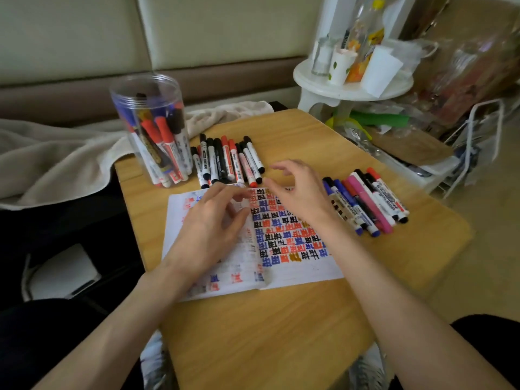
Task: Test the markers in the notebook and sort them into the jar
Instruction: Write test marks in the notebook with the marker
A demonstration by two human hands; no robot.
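Note:
An open notebook (304, 266) lies on the small wooden table (281, 327), its right page filled with red, blue and black marks. My left hand (213, 229) rests on the left page with relaxed fingers and holds nothing. Just above the notebook's top edge my right hand (298, 190) hovers, its fingers loosely spread and empty. A clear plastic jar (152, 128) with several markers stands at the table's far left corner. One row of markers (228, 161) lies beside the jar. Another row of markers (368, 201) lies right of the notebook.
A beige blanket (56, 159) lies left of the table. A white round stand (351, 88) with cups and a bottle is at the back right, with cluttered bags and a wire rack (478, 147) beyond the table's right edge.

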